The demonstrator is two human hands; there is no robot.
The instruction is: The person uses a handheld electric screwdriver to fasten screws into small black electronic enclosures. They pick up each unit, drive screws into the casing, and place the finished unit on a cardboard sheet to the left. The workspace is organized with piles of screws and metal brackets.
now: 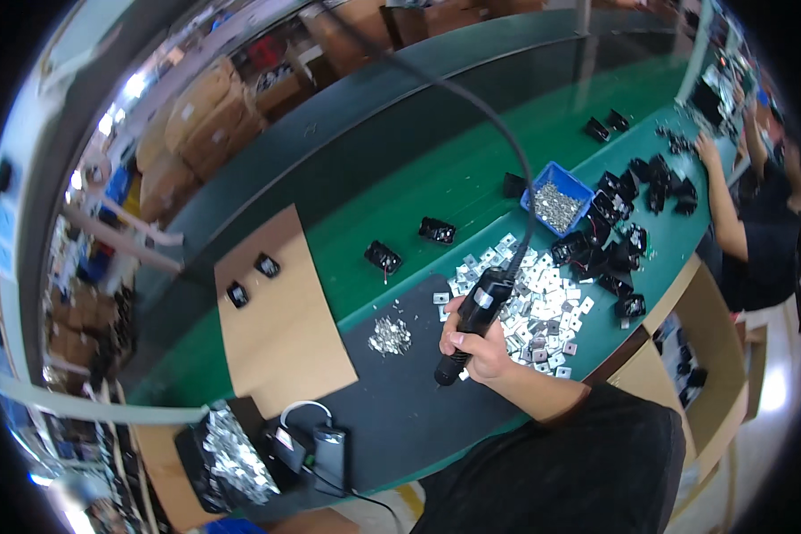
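The right hand (482,346) is grasping a corded electric screwdriver (481,307), tip pointing between small metal parts (390,336), left, and square plates (545,307), right; holding it upright would probably be steadying it. The left hand isn't showing.

A black short-sleeved top (556,472) (plain where it shows) leaves the right forearm (544,392) bare.

Dark mat (378,400) free between small-parts pile (390,336) and black device (331,458); metal plates (543,307) crowd right, cable (487,109) arcs above.
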